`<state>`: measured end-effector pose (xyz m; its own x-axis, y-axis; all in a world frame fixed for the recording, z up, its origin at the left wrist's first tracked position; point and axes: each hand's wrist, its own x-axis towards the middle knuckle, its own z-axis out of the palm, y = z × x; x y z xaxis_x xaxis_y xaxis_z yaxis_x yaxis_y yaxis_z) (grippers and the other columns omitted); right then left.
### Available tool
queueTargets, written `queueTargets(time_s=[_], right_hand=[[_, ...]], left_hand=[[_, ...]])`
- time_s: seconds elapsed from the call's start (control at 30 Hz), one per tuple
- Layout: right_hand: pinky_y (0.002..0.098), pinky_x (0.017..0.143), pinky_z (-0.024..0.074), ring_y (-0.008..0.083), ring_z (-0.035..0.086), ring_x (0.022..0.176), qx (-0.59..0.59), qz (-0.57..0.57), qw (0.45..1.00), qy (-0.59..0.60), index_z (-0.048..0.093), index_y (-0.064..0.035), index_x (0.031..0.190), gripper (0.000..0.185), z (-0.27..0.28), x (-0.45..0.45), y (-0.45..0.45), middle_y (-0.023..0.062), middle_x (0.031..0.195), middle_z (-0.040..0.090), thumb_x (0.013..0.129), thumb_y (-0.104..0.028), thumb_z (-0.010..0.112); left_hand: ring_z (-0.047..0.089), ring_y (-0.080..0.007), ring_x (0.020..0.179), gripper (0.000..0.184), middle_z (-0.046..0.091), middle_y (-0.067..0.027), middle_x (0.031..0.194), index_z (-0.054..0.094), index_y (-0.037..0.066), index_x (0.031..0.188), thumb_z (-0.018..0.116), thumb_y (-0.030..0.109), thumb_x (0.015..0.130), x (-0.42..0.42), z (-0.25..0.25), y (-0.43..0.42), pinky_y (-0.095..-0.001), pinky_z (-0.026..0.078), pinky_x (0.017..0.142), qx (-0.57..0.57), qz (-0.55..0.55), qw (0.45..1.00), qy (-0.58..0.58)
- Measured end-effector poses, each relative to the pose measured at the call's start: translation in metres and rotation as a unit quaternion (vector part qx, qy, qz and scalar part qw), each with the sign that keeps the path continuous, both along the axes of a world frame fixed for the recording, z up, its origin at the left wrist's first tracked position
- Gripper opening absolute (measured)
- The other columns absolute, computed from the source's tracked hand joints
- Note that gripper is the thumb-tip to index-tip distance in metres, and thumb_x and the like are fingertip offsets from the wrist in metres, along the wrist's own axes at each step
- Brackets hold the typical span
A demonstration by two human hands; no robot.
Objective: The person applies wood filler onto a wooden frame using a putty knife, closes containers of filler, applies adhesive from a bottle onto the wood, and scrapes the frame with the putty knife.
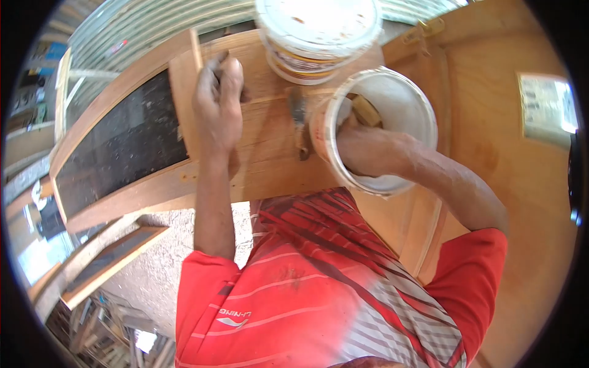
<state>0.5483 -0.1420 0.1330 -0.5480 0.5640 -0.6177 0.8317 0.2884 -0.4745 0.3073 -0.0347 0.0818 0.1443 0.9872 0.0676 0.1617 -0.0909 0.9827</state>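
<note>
The right grip (363,145) is positioned inside the open bucket (410,98), beside a yellowish block (367,112); whether anything is grasped cannot be told. The bucket could be tipped if snagged by the forearm (451,178). Over the wooden panel (267,138), the left grip (219,109) is half-curled, contents indiscernible.

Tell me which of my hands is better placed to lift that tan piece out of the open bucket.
Probably your right hand: it is inside the open bucket, close to the tan piece. Your left hand is outside the bucket, over the wooden panel.
</note>
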Motion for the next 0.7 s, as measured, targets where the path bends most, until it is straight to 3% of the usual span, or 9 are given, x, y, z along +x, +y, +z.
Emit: queueTargets(time_s=[0.03,0.07,0.17,0.4,0.53,0.57,0.67,0.7], right_hand=[[0.0495,0.088,0.062,0.0427,0.077,0.095,0.012,0.031,0.997,0.065,0.076,0.003,0.098,0.016,-0.014,0.004,-0.003,0.027,0.1,0.077,0.082,0.002,0.071],[0.051,0.086,0.062,0.0403,0.078,0.103,0.029,0.008,0.997,0.077,0.079,0.0036,0.103,0.021,-0.039,0.011,-0.013,0.0283,0.111,0.078,0.096,-0.008,0.063],[0.0499,0.086,0.0618,0.0397,0.078,0.103,-0.022,0.034,0.997,0.067,0.079,0.0038,0.105,0.021,-0.054,0.01,-0.002,0.0273,0.111,0.078,0.096,-0.008,0.063],[0.0475,0.086,0.0612,0.0383,0.077,0.101,-0.091,0.072,0.993,-0.016,0.078,0.0042,0.108,0.021,-0.05,0.001,0.025,0.0251,0.111,0.078,0.097,-0.008,0.064],[0.0461,0.086,0.0609,0.0375,0.077,0.1,-0.091,0.084,0.991,-0.054,0.078,0.0045,0.11,0.022,-0.049,0.007,0.023,0.0238,0.11,0.077,0.098,-0.008,0.065],[0.0458,0.086,0.0608,0.0373,0.076,0.1,-0.09,0.085,0.99,-0.064,0.078,0.0045,0.11,0.022,-0.05,0.005,0.023,0.0235,0.11,0.077,0.098,-0.008,0.065],[0.0447,0.086,0.0606,0.0366,0.076,0.099,-0.084,0.083,0.989,-0.088,0.078,0.0047,0.112,0.022,-0.046,0.009,0.02,0.0225,0.11,0.077,0.099,-0.008,0.065],[0.0444,0.086,0.0605,0.0364,0.076,0.099,-0.084,0.078,0.989,-0.098,0.078,0.0048,0.112,0.023,-0.046,0.01,0.016,0.0222,0.11,0.077,0.099,-0.008,0.065]], left_hand=[[0.065,-0.0114,0.081,0.046,0.065,-0.0023,0.09,0.064,-0.003,0.141,0.061,0.034,0.114,-0.018,-0.002,-0.012,-0.0275,0.054,0.073,0.018,0.02,1.0,0.009],[0.064,-0.0107,0.081,0.044,0.064,-0.0021,0.091,0.064,-0.003,0.142,0.062,0.03,0.114,-0.038,-0.005,-0.022,-0.0272,0.054,0.072,0.034,0.041,0.998,0.021],[0.062,-0.0087,0.079,0.039,0.064,-0.0018,0.09,0.065,-0.004,0.141,0.065,0.023,0.113,-0.102,-0.023,-0.05,-0.0264,0.054,0.072,0.053,0.156,0.986,-0.007],[0.061,-0.0094,0.077,0.039,0.064,-0.0019,0.089,0.066,-0.004,0.138,0.064,0.024,0.112,-0.182,-0.061,-0.121,-0.0276,0.053,0.071,0.014,0.385,0.913,0.135],[0.066,-0.0113,0.082,0.037,0.072,-0.0101,0.109,0.068,-0.004,0.135,0.065,0.024,0.112,-0.186,-0.098,-0.141,-0.0265,0.056,0.073,0.025,0.419,0.899,0.124],[0.069,-0.0147,0.094,0.037,0.073,-0.0132,0.12,0.068,-0.004,0.135,0.066,0.024,0.112,-0.192,-0.109,-0.144,-0.0284,0.058,0.082,0.0,0.406,0.905,0.13],[0.069,-0.0212,0.112,0.038,0.074,-0.0148,0.122,0.069,-0.005,0.134,0.068,0.025,0.11,-0.186,-0.119,-0.141,-0.0347,0.057,0.096,0.043,0.403,0.9,0.161],[0.069,-0.0213,0.105,0.037,0.073,-0.0138,0.118,0.071,-0.003,0.133,0.071,0.025,0.108,-0.189,-0.122,-0.137,-0.0345,0.056,0.092,0.051,0.407,0.897,0.165]])
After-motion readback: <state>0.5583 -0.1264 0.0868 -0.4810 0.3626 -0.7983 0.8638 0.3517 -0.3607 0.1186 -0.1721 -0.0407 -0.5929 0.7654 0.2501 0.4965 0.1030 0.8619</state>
